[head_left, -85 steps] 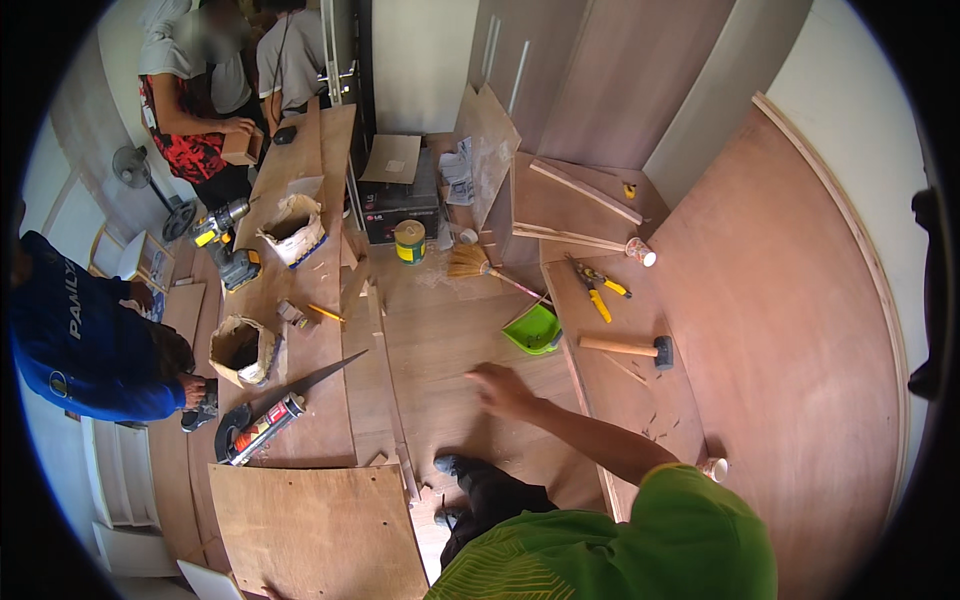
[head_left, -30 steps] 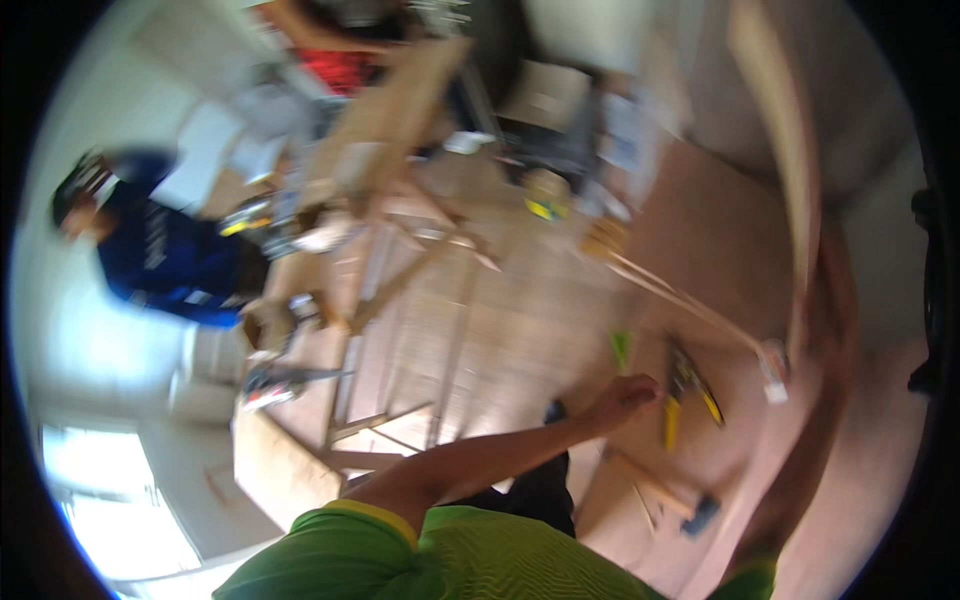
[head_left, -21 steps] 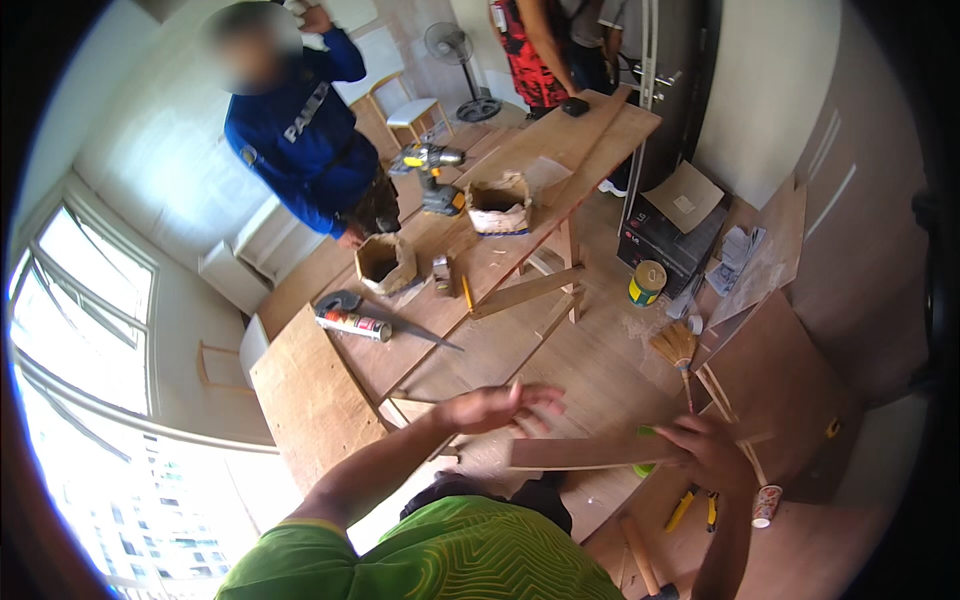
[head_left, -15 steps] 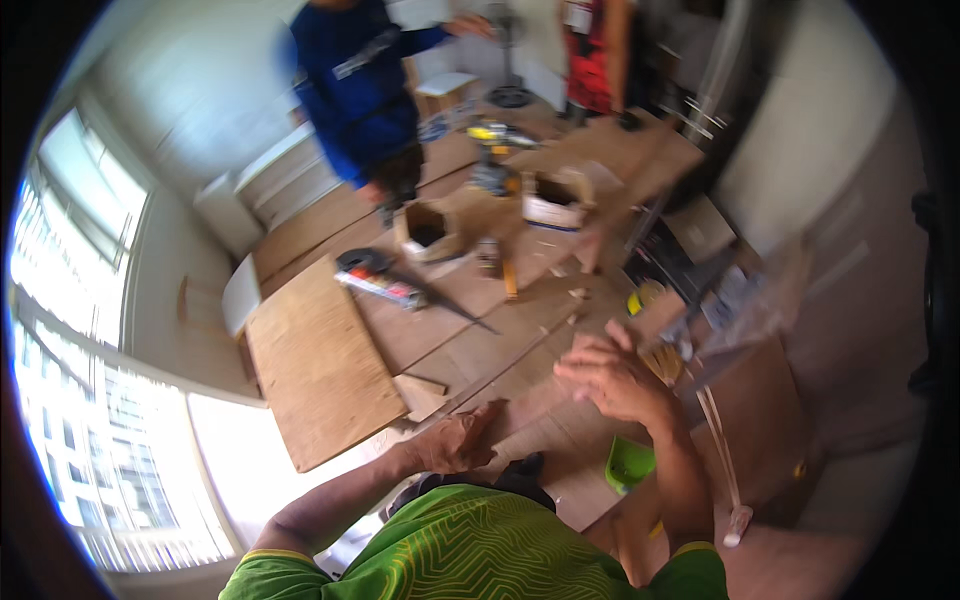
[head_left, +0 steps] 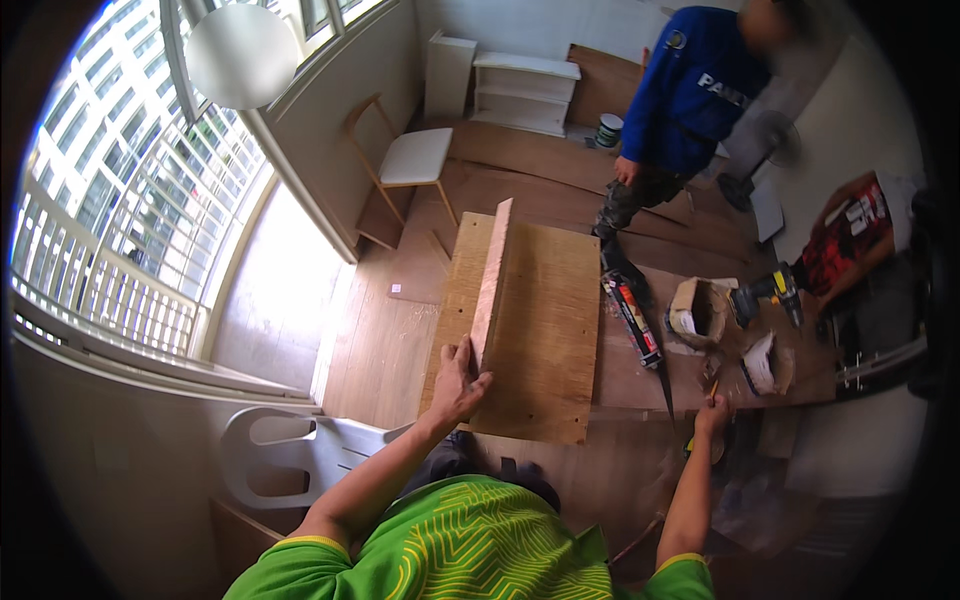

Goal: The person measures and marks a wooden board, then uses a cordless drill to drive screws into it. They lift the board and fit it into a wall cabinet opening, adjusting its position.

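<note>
My left hand (head_left: 458,386) is closed around the near end of a long, narrow wooden strip (head_left: 490,285), which stands tilted over a plywood panel (head_left: 548,330). Out to the right, my right hand (head_left: 712,416) is closed on a thin yellow-orange stick that looks like a pencil (head_left: 714,389). Just below that hand shows a small yellow and black object (head_left: 689,446), too unclear to name. Beside the hand lie a caulking gun (head_left: 634,322) with a tube in it and a dark handsaw blade (head_left: 665,388).
Two opened paper bags (head_left: 697,312) and a yellow-black cordless drill (head_left: 770,293) stand on the brown-covered surface. A person in blue (head_left: 680,100) stands beyond; another in red (head_left: 850,235) is at the right. A white plastic chair (head_left: 300,455) and a white-seated chair (head_left: 415,157) are at the left.
The view has swung to the left. My left hand has taken hold of the wooden strip. My right hand, earlier raised with loose fingers, has reached out to the right and closed on the pencil.
</note>
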`<state>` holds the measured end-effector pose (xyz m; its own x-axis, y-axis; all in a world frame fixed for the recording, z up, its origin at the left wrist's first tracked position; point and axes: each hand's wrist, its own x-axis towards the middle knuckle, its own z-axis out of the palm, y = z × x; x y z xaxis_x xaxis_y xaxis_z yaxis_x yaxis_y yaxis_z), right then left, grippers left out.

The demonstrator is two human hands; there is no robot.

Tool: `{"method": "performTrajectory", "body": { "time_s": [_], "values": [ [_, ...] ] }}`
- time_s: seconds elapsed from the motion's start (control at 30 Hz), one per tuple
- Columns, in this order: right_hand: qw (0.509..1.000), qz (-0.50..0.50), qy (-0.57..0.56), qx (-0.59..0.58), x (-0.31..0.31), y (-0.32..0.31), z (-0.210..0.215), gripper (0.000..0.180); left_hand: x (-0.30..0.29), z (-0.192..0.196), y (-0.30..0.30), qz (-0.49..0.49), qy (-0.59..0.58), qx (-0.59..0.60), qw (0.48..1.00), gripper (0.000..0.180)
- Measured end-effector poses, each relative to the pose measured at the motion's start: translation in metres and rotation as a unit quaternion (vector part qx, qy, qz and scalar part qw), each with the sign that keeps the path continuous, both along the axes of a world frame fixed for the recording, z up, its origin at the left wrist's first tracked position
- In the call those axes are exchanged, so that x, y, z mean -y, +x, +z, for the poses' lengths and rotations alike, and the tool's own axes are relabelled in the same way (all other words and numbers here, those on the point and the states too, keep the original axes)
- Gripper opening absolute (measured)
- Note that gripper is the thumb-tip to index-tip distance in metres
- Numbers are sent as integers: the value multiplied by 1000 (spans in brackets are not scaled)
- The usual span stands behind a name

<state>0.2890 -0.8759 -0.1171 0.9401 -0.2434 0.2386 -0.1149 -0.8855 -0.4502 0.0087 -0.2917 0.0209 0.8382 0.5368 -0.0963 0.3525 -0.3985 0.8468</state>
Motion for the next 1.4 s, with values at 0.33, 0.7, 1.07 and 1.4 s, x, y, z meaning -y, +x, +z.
{"method": "performTrajectory", "body": {
  "time_s": [0.33, 0.7, 1.07, 1.4],
  "values": [
    [923, 70, 349, 150, -74, -38, 147, 21, 19, 15, -39, 4, 128, -123, 984, 69],
    [652, 562, 385, -334, -401, -189, 203, 13, 78, 76, -56, 60, -190, 126, 972, 52],
    [750, 513, 338, -244, -527, 2, 160, 51, 50, 9, -168, 248, -205, 23, 946, 39],
    [728, 548, 314, -266, -632, 99, 104, 39, 41, -25, -127, 94, 132, 82, 983, 42]
  ]
}}
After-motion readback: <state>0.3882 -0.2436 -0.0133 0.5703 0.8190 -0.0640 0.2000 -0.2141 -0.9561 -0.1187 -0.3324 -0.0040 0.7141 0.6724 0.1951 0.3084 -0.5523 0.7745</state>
